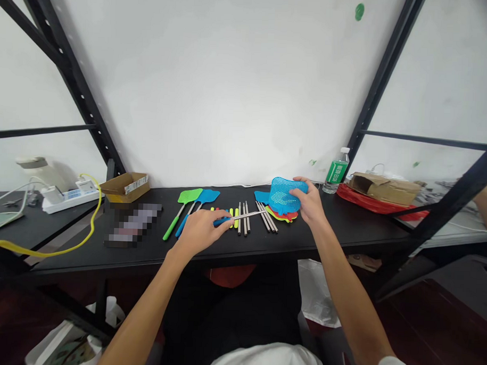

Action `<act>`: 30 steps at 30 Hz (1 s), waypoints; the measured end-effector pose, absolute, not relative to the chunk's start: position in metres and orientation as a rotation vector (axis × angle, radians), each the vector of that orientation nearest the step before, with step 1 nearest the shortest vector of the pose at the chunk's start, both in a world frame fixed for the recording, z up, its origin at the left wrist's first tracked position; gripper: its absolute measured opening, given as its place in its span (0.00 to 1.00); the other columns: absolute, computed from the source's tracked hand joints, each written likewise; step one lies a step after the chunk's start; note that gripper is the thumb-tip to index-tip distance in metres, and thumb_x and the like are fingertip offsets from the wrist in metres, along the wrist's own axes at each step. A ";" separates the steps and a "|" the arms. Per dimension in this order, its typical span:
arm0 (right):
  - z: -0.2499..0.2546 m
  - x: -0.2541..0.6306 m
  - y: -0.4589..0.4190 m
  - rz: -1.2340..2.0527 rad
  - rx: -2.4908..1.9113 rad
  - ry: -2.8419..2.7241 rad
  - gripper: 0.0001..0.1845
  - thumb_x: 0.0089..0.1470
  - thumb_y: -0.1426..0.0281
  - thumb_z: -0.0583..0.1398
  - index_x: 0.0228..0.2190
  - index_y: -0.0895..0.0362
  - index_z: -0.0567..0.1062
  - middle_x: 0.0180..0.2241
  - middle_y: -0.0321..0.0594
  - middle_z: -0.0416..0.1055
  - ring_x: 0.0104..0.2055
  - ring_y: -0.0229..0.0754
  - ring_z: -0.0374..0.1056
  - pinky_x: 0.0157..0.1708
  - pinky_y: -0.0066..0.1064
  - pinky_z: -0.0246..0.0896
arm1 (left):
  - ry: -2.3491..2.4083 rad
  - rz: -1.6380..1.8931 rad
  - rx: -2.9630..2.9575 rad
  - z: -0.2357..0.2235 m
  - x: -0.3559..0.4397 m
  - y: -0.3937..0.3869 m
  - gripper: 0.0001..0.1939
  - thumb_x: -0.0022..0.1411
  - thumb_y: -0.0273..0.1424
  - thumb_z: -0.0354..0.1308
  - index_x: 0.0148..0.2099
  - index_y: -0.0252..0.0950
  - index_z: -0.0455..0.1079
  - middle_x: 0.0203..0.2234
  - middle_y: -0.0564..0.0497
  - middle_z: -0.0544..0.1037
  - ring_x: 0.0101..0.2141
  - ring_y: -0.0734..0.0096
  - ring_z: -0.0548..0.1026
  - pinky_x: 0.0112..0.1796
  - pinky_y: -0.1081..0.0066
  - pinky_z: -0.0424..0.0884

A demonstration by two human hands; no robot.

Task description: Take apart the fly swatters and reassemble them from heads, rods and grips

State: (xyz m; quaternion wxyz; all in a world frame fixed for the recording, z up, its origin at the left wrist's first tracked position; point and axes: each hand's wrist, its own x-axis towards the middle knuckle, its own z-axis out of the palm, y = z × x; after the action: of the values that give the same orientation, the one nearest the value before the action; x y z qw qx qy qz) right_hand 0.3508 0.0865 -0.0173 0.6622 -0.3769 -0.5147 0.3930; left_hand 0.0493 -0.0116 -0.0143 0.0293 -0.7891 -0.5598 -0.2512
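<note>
My left hand [199, 233] is closed around the blue handle [222, 221] of a thin metal rod [250, 214], which points right. My right hand [310, 203] grips a blue mesh fly swatter head [282, 192] by its edge, tilted up above the table. The rod's far end reaches the base of this head; whether it sits inside cannot be made out. Beneath lie red and yellow swatter heads [289, 218] and a blue head [261, 195]. Loose metal rods [244, 220] and yellow handles [236, 218] lie between my hands. Left of them rest green [190, 195] and blue [209, 195] fly swatters.
On the black table [209, 250], an open cardboard box [127, 188] and a blurred-out item [134, 225] lie left. A yellow cable [90, 228] and power strip [69, 199] are farther left. A water bottle [336, 172], red bag [357, 201] and torn carton [387, 188] stand right, near black shelf posts.
</note>
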 end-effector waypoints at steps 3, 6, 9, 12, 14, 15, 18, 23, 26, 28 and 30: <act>-0.015 0.351 0.083 0.965 -0.811 -1.205 0.25 0.36 0.70 0.66 0.41 0.52 0.74 0.27 0.31 0.68 0.26 0.37 0.63 0.24 0.27 0.60 | -1.740 -0.776 -2.423 -0.013 0.049 -0.012 0.21 0.66 0.49 0.50 0.45 0.46 0.80 0.34 0.51 0.83 0.29 0.64 0.77 0.31 0.70 0.64; -0.012 0.348 0.079 1.014 -0.777 -1.173 0.21 0.34 0.71 0.67 0.35 0.53 0.73 0.27 0.31 0.67 0.25 0.35 0.62 0.22 0.26 0.58 | -1.739 -0.778 -2.422 -0.014 0.049 -0.012 0.21 0.66 0.49 0.50 0.46 0.47 0.80 0.34 0.51 0.83 0.29 0.64 0.77 0.31 0.70 0.64; -0.010 0.347 0.077 1.046 -0.746 -1.131 0.19 0.32 0.71 0.68 0.30 0.53 0.70 0.26 0.29 0.65 0.24 0.33 0.60 0.21 0.24 0.55 | -1.728 -0.775 -2.432 -0.014 0.049 -0.012 0.21 0.67 0.49 0.50 0.46 0.47 0.80 0.34 0.51 0.83 0.29 0.64 0.77 0.31 0.70 0.64; -0.010 0.348 0.079 1.051 -0.722 -1.109 0.22 0.30 0.73 0.67 0.32 0.53 0.68 0.29 0.29 0.67 0.25 0.33 0.61 0.21 0.24 0.55 | -1.723 -0.780 -2.433 -0.014 0.049 -0.012 0.22 0.67 0.50 0.49 0.46 0.46 0.80 0.34 0.50 0.83 0.29 0.64 0.77 0.30 0.71 0.64; -0.011 0.348 0.080 1.042 -0.731 -1.107 0.24 0.30 0.73 0.66 0.34 0.52 0.68 0.29 0.29 0.69 0.26 0.34 0.63 0.23 0.24 0.57 | -1.723 -0.786 -2.426 -0.014 0.049 -0.012 0.22 0.66 0.50 0.49 0.46 0.46 0.80 0.34 0.50 0.83 0.29 0.64 0.76 0.31 0.71 0.64; -0.011 0.348 0.081 1.039 -0.740 -1.111 0.25 0.30 0.73 0.66 0.35 0.52 0.69 0.29 0.29 0.69 0.26 0.34 0.63 0.23 0.25 0.57 | -1.723 -0.789 -2.421 -0.014 0.049 -0.012 0.22 0.66 0.50 0.49 0.46 0.46 0.80 0.34 0.51 0.83 0.29 0.64 0.76 0.31 0.71 0.64; -0.011 0.347 0.082 1.037 -0.757 -1.122 0.25 0.31 0.72 0.64 0.37 0.53 0.70 0.29 0.31 0.71 0.27 0.35 0.64 0.25 0.25 0.57 | -1.719 -0.793 -2.417 -0.014 0.049 -0.012 0.21 0.66 0.49 0.50 0.46 0.46 0.80 0.35 0.51 0.83 0.29 0.65 0.76 0.31 0.71 0.63; -0.012 0.344 0.082 1.053 -0.751 -1.134 0.23 0.30 0.72 0.62 0.36 0.54 0.73 0.29 0.32 0.71 0.27 0.35 0.63 0.26 0.26 0.57 | -1.724 -0.792 -2.421 -0.012 0.050 -0.013 0.21 0.66 0.49 0.50 0.46 0.45 0.80 0.35 0.51 0.83 0.29 0.65 0.76 0.30 0.72 0.63; -0.011 0.343 0.081 1.058 -0.743 -1.129 0.21 0.30 0.73 0.62 0.34 0.54 0.74 0.29 0.32 0.72 0.28 0.35 0.63 0.26 0.25 0.57 | -1.727 -0.799 -2.418 -0.011 0.050 -0.014 0.21 0.66 0.49 0.51 0.46 0.45 0.80 0.36 0.50 0.83 0.29 0.65 0.77 0.30 0.72 0.63; -0.010 0.343 0.080 1.067 -0.743 -1.120 0.21 0.30 0.73 0.63 0.33 0.55 0.74 0.28 0.32 0.72 0.27 0.35 0.63 0.25 0.25 0.56 | -1.725 -0.823 -2.413 -0.010 0.051 -0.015 0.21 0.66 0.48 0.51 0.45 0.44 0.80 0.36 0.51 0.83 0.29 0.66 0.76 0.30 0.72 0.63; -0.008 0.344 0.077 1.082 -0.752 -1.112 0.20 0.31 0.72 0.63 0.33 0.55 0.74 0.27 0.31 0.71 0.25 0.35 0.62 0.23 0.25 0.55 | -1.721 -0.863 -2.411 -0.009 0.051 -0.015 0.20 0.66 0.48 0.51 0.46 0.44 0.80 0.37 0.51 0.83 0.29 0.66 0.76 0.31 0.71 0.63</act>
State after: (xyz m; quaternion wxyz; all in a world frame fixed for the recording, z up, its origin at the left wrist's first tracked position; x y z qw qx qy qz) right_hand 0.3440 0.0771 -0.0078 0.6507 -0.3312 -0.4897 0.4766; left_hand 0.0509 -0.0148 -0.0095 0.0281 -0.7812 -0.5575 -0.2795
